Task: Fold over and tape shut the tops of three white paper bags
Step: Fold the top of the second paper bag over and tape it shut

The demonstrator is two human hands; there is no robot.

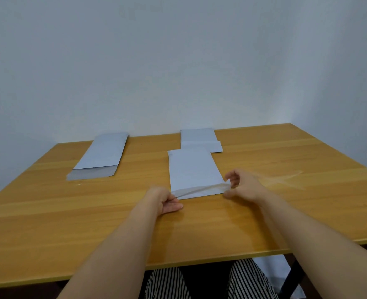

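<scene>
Middle bag point(194, 171): thin, light, floppy paper; creases easily.
Hold: you pinch its near-edge corners, left hand point(167, 201), right hand point(240, 186).
Tabletop point(286, 212): supports it.

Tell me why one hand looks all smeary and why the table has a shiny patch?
In the head view, the right hand is blurred, likely from moving as it pinches the near bag; the left hand is sharper. The pale streaks on the table may be glare or clear tape. The wide lens bends the table's edges.
</scene>
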